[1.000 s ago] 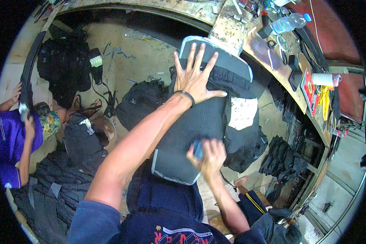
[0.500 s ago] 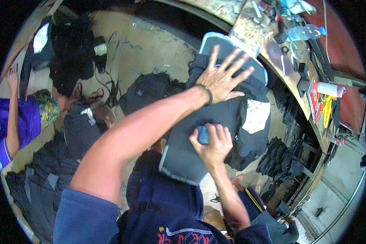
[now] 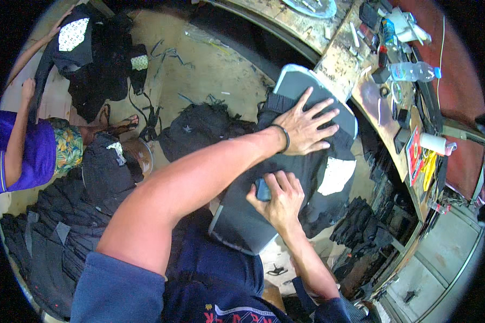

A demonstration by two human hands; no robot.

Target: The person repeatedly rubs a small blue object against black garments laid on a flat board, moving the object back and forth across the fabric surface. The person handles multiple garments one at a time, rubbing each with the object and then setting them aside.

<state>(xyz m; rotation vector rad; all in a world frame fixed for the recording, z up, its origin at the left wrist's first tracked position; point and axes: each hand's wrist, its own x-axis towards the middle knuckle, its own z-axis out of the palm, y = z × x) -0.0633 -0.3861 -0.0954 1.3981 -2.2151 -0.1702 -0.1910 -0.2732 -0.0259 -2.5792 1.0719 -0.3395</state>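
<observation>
A black garment (image 3: 311, 180) with a gathered edge and a white patch (image 3: 337, 176) is stretched over a dark grey board (image 3: 242, 229) with a pale rim. My left hand (image 3: 307, 129) lies flat on the cloth near the far end, fingers spread, a dark band at the wrist. Nearer to me, my right hand (image 3: 283, 200) is closed around a small dark blue block (image 3: 263, 189) and presses it against the garment. The block's underside is hidden, and I cannot make out its kind.
Right, a worn wooden bench (image 3: 380, 121) carries a plastic bottle (image 3: 413, 71), a white roll (image 3: 432, 144) and scraps. Black cloth heaps lie at left (image 3: 64, 237), beyond the board (image 3: 199, 126) and at right (image 3: 361, 229). Far left, a person in purple (image 3: 29, 145) handles black cloth (image 3: 99, 59).
The whole view has shifted, so most things appear lower. My left hand stays flat on the garment and my right keeps hold of the block. The other person's black cloth has moved.
</observation>
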